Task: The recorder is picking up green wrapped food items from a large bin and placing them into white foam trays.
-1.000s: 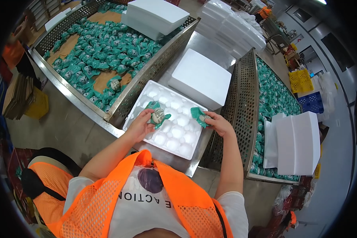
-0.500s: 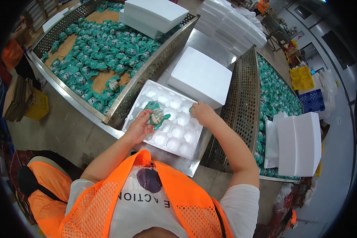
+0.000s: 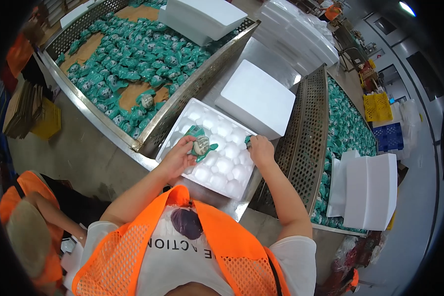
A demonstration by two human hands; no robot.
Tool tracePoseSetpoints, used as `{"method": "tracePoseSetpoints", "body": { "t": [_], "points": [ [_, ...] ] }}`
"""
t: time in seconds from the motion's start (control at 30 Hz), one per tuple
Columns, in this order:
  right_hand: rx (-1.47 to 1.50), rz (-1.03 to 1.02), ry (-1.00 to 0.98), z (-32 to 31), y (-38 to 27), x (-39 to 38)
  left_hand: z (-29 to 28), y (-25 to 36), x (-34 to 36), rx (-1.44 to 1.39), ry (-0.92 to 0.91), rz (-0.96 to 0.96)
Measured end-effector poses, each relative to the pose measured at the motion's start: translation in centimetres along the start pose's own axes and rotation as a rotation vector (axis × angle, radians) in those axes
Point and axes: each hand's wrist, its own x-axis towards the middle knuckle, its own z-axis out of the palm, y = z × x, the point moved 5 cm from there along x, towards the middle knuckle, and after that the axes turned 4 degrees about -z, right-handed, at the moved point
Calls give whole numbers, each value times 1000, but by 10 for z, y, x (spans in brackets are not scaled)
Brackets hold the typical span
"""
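My left hand is closed on a round item in a green plastic wrapper, its pale patch facing up and the wrapper's ends sticking out. It hovers above the left half of a white foam tray with rows of round hollows. Over the tray's right edge, my right hand pinches a bit of green wrapper; whatever else lies under those fingers is hidden. The hollows that show hold no wrapped items. Directly behind the tray sits a white foam box on the metal table.
Perforated metal walls enclose a left bin of green-wrapped items; another such bin stands right. Foam boxes rest on the right bin, others are stacked behind. A co-worker in an orange vest is at lower left.
The view has shifted slightly, moving the bins and tray rightward in the picture. More green shows at my right fingertips. The co-worker at lower left has turned, and a head and arm now show.
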Motion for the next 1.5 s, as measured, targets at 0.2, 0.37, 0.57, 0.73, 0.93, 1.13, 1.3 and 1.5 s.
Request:
{"method": "tracePoseSetpoints", "body": {
  "t": [0.2, 0.37, 0.57, 0.73, 0.93, 1.13, 1.3, 1.5],
  "points": [
    [-13, 9, 15, -4, 1, 4, 8, 7, -2, 107, 94, 90],
    [209, 42, 103, -43, -34, 12, 25, 37, -42, 583, 88, 266],
    [1723, 274, -199, -42, -161, 12, 33, 48, -59, 809, 83, 642],
    [1401, 75, -18, -81, -192, 15, 44, 55, -95, 381, 113, 458],
    [1006, -440, 28, -110, -234, 45, 10, 68, -193, 283, 157, 409],
    [581, -805, -49, -99, -308, 67, -143, 11, -322, -406, 544, 701],
    [428, -834, -85, -70, -365, 73, -267, -59, -461, -809, 1094, 1137],
    [155, -513, 24, -41, -386, 89, -376, -69, -587, -1086, 1397, 1282]
  ]
}}
